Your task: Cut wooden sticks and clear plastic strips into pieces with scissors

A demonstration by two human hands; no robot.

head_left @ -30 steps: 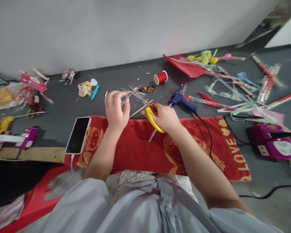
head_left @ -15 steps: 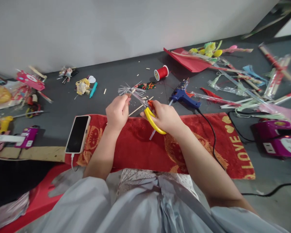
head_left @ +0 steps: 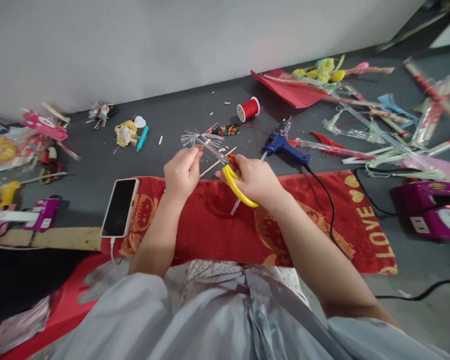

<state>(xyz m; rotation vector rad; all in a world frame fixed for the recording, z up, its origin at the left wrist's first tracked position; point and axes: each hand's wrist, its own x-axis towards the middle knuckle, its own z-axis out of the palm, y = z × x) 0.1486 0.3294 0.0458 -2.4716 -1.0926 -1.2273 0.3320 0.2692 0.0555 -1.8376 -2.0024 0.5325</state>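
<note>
My right hand [head_left: 250,179] is closed round the yellow handles of a pair of scissors [head_left: 234,186]. The blades point up and left and reach the fingertips of my left hand [head_left: 182,172]. That hand is pinched on a thin wooden stick [head_left: 206,142], of which only a short pale end shows by the blades. Just beyond the fingers lies a bundle of silvery strands [head_left: 190,138]. Short cut wood bits and a longer stick [head_left: 209,169] lie on the table under the scissors. A blue glue gun [head_left: 285,146] rests to the right of my right hand.
A red towel [head_left: 217,230] covers the table's front edge, with a phone [head_left: 120,207] on its left end. Behind stand a red thread spool [head_left: 248,109] and red paper [head_left: 294,90]. Wrapped sticks crowd the right, beside a purple power box [head_left: 431,207]. A black cable crosses the towel.
The view has shifted very slightly. Both hands and the scissors keep nearly the same place, with the blades still at my left fingertips.
</note>
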